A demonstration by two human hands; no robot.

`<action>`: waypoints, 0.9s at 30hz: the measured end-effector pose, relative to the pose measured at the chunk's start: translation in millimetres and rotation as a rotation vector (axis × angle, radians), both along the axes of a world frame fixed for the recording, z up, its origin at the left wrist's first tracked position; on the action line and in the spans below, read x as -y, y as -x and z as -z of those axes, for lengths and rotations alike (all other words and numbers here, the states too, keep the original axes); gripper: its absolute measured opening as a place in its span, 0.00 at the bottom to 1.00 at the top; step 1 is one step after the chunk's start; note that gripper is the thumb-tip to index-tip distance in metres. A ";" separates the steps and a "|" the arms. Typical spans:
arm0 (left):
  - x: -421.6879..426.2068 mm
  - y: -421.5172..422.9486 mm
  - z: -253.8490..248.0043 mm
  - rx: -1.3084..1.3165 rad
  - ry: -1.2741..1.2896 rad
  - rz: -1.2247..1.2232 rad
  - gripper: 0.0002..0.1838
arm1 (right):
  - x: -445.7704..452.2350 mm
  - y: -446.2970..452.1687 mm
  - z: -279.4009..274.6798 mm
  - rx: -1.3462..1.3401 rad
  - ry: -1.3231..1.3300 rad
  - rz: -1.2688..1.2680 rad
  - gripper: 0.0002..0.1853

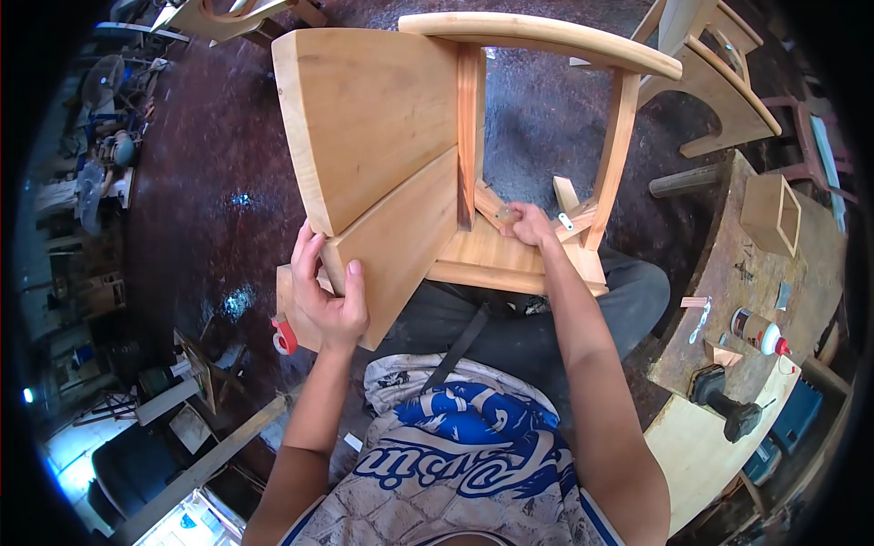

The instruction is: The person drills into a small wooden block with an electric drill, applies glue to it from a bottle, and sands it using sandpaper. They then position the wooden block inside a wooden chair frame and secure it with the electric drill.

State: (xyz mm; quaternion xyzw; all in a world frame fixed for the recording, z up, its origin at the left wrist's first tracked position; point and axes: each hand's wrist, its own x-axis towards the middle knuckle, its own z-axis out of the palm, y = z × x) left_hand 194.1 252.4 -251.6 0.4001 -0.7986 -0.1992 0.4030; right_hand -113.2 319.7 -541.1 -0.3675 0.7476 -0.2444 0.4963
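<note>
A pale wooden chair [537, 273] lies across my lap, with a curved rail [546, 36] at its far end. Two wide boards, an upper one [373, 118] and a lower one [401, 246], slant along its left side. My left hand [330, 296] wraps around the near edge of the lower board, fingertips by the gap between the boards. Inside the frame, my right hand [530, 224] is closed at the end of a diagonal corner brace [492, 206]; what its fingers pinch is too small to make out. A small metal plate [565, 221] sits on the opposite brace.
On the right, a workbench [710, 227] bears a wooden box [771, 215], a glue bottle [759, 331] and a black power tool [726, 401]. A red tape dispenser [284, 336] is beside my left wrist. More chair frames [710, 91] stand beyond.
</note>
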 end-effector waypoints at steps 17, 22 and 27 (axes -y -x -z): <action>2.5 5.3 0.7 -0.074 0.031 -0.023 0.28 | 2.5 -2.1 18.4 0.063 -0.008 -0.016 0.36; 2.5 5.1 2.2 -0.078 0.048 -0.015 0.28 | 3.6 0.3 -1.7 0.048 -0.061 -0.069 0.36; 1.0 2.0 2.2 -0.048 0.023 -0.007 0.27 | 3.0 1.5 1.3 0.044 -0.032 -0.107 0.36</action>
